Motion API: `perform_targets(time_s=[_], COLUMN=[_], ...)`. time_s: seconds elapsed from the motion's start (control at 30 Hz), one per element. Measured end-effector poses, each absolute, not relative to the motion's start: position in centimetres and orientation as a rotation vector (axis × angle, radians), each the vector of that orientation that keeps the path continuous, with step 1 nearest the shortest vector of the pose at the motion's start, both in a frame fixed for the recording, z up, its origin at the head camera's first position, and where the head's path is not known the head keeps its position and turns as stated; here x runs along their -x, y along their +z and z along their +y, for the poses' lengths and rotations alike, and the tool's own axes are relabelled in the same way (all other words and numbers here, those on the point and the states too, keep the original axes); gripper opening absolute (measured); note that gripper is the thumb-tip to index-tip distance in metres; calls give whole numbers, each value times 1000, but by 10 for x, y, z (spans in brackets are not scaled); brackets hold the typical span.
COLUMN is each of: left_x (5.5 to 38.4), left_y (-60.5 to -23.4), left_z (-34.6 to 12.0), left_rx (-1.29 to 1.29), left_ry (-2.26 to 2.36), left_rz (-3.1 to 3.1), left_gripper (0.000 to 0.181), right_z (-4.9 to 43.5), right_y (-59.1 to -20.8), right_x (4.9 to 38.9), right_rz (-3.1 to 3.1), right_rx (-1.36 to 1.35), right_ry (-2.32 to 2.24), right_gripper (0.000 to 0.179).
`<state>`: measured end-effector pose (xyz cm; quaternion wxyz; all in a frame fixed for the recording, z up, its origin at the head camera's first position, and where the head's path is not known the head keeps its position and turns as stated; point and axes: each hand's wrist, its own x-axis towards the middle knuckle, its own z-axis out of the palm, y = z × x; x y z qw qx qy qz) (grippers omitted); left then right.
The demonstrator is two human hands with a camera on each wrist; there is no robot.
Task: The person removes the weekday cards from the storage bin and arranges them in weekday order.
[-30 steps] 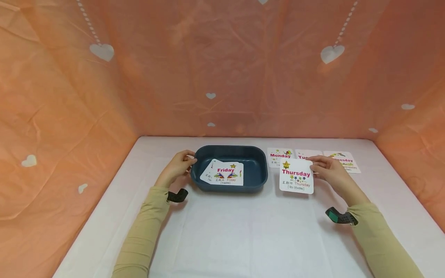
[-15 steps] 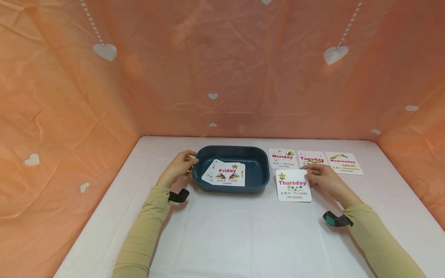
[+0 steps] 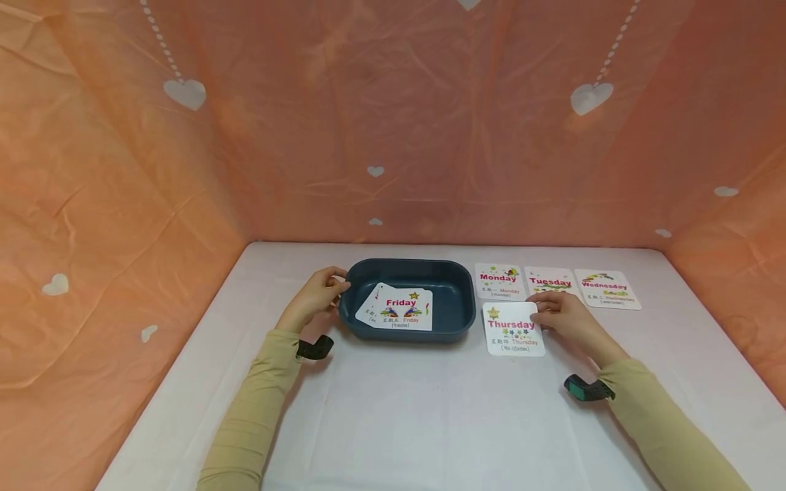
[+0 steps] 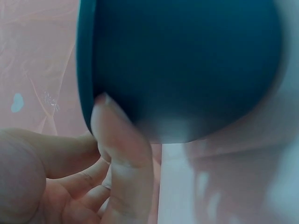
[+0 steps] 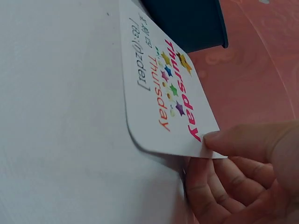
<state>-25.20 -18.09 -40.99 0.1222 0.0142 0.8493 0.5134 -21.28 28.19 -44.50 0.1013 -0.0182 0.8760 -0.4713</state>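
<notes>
My right hand [image 3: 568, 319] pinches the right edge of a white Thursday card [image 3: 513, 330] between thumb and fingers, low over the table in front of the Monday card [image 3: 499, 281]. In the right wrist view the Thursday card [image 5: 163, 93] is slightly tilted, with its held corner raised. At the left end of a dark blue tray [image 3: 451, 336], my left hand [image 3: 314, 298] grips the rim, thumb and finger on either side of the wall in the left wrist view. Inside the tray a Friday card [image 3: 402, 308] lies over other cards that it mostly covers.
Behind my right hand, a Tuesday card [image 3: 550, 280] and a Wednesday card [image 3: 606, 289] lie in a row with the Monday card, right of the tray. A white cloth covers the table [image 3: 417, 423]. Orange curtains [image 3: 430, 123] with hearts enclose the back and sides.
The Thursday card has come down and toward me, then slightly left, uncovering the Monday card and the Tuesday and Wednesday cards more. My left hand stays on the tray's rim.
</notes>
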Motion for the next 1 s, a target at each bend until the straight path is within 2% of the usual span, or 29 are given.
perform_targets(time_s=[1.0], left_x=[249], left_y=[-409], left_z=[-181], left_rx=[-55], left_ry=[1514], left_rz=[2472], left_gripper=[35], right_z=[274], right_y=[-444], right_x=[218], right_rz=[2740], right_rx=[-28], right_ry=[-1248], right_gripper=[34])
